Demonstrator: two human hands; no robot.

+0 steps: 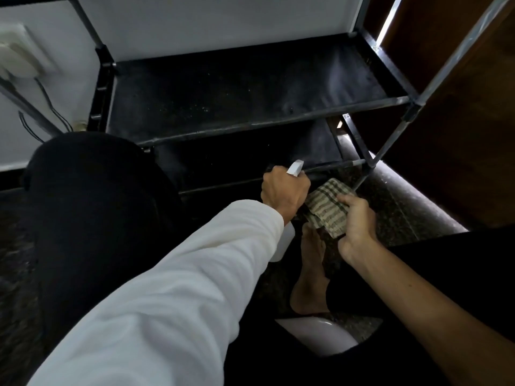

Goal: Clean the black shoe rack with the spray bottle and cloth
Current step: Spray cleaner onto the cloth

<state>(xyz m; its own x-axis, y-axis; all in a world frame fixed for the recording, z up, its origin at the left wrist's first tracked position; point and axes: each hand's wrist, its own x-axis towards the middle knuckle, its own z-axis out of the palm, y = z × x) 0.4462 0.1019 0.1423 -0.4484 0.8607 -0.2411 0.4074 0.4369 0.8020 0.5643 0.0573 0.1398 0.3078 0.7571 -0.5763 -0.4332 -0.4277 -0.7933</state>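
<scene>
left hand [285,190] clamped round the spray bottle [295,167], right hand [356,227] gripped the cloth [328,207] beside it; shoe rack [223,93] showed dust specks, wiping seemingly mostly ahead.

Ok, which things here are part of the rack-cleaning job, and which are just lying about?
In the job: black shoe rack, spray bottle in left hand, striped cloth in right hand.
Lying about: wall plug with cables, white object near the bottom edge, wooden panel.
</scene>
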